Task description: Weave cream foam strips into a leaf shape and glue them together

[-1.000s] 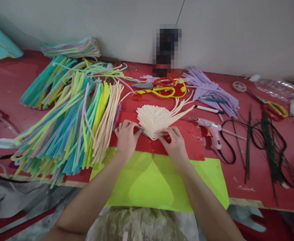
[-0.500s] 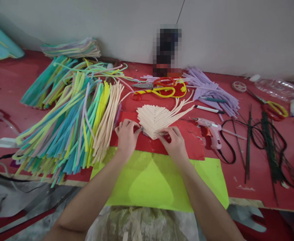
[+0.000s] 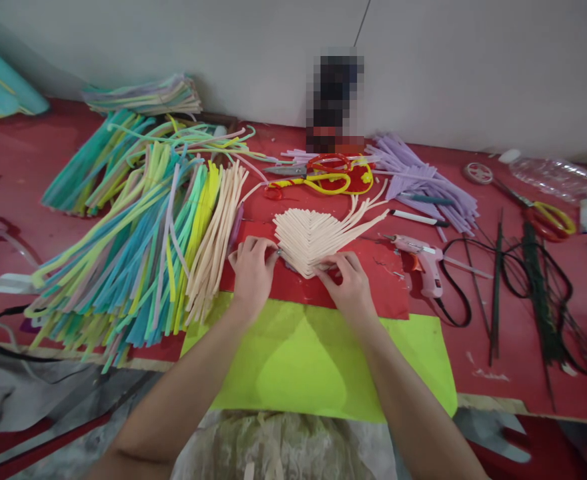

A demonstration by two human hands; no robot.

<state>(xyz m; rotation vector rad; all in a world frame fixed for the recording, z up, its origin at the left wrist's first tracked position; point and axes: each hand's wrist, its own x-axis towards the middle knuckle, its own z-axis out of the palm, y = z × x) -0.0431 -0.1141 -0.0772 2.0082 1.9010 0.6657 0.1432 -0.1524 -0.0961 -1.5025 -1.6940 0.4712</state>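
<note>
A leaf-shaped piece of pale strips (image 3: 307, 233) lies on a red sheet (image 3: 383, 283) near the middle of the worktop (image 3: 18, 160), its loose ends fanning toward the far right corner. The left hand (image 3: 253, 273) has thumb and fingertips drawn together on a small dark thing (image 3: 280, 253), too small to name, at the piece's lower left edge; the right hand (image 3: 348, 280) pinches the lower right edge, near the tip. This handling seems to call for light, even pressure from both sides, with the piece kept flat and the centre ridge straight. Pulling the edges apart could open gaps between the strips, and pressing too hard may crush their soft pile. Wrists low over the green mat (image 3: 303, 360) at the near edge would likely steady the fingertips. Of containers, a clear plastic bottle (image 3: 548, 175) lies on its side by the far right corner; whether it holds anything cannot be told. Along the far edge, left of centre, the rim of a brown tray (image 3: 229, 123) shows behind coloured strips (image 3: 143, 150), with something whitish (image 3: 219, 131) inside it, not clear enough to name.
</note>
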